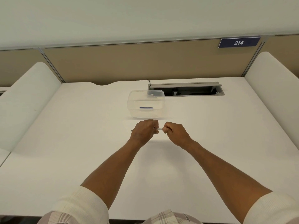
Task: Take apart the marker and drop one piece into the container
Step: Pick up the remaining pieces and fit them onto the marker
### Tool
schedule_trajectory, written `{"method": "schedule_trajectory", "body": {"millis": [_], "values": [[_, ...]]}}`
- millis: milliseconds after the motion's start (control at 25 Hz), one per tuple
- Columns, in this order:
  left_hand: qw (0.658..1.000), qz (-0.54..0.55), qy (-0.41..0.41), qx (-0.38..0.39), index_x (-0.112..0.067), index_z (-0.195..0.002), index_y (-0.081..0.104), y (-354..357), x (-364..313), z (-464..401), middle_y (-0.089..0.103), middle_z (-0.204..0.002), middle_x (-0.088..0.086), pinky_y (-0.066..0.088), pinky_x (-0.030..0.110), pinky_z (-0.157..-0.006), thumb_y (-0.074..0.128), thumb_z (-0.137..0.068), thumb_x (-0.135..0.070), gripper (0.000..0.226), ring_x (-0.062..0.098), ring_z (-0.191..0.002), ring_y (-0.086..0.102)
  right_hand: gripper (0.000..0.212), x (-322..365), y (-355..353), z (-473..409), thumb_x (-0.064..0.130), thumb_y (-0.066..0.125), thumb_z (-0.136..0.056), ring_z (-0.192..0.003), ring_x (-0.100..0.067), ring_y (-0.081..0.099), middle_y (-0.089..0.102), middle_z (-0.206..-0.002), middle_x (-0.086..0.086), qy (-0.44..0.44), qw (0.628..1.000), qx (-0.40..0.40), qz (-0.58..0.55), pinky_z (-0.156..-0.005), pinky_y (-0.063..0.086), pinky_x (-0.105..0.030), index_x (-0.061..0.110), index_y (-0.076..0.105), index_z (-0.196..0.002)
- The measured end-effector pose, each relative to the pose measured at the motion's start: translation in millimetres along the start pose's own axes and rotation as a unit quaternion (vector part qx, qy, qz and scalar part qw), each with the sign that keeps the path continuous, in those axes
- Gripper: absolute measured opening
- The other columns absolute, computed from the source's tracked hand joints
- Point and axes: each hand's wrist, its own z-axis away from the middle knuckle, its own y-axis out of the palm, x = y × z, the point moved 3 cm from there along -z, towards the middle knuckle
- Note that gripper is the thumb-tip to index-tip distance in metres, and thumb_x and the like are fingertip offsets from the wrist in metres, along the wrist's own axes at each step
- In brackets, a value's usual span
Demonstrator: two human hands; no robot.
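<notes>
The slim white marker [159,129] is lying level between the two hands, held just above the white worktop [80,126]. Only a short white stretch of it is showing in the gap between the fists, while a dark tip is poking out past the far side of the left hand [143,130]. The left hand's grip is curling closed around the marker's barrel, fingers pressed down over it. The right hand [175,133] is sitting just beside it, its grip pinching the marker's other end between thumb and bent fingers; whether that end is a cap cannot be told, as the fingers are covering it. Both forearms are reaching forward from rolled-up cream sleeves [84,206].

Just beyond the hands, a clear plastic rectangular container [146,104] is standing upright on the worktop, apart from the fists, with a small blue-and-white strip [146,107] lying inside it. Behind the container a grey cable tray [186,90] is sitting open in the worktop. On the tan partition, a dark blue sign reading 214 [239,42] is hanging.
</notes>
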Motion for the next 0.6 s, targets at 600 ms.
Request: {"method": "schedule_trajectory", "body": {"millis": [600], "values": [[1.0,-0.01,0.006,-0.004,-0.012,-0.088,0.061,0.1,0.7,8.3,0.068,-0.085,0.003,0.049,0.039,-0.063,0.07,-0.086,-0.019,0.012,0.028,-0.074,0.06,0.028,6.0,-0.1,6.7,0.02,0.05,-0.096,-0.059,-0.015,0.048,0.057,-0.063,0.003,0.015,1.0,0.009,-0.009,-0.062,0.041,-0.033,0.009,0.062,-0.073]]}}
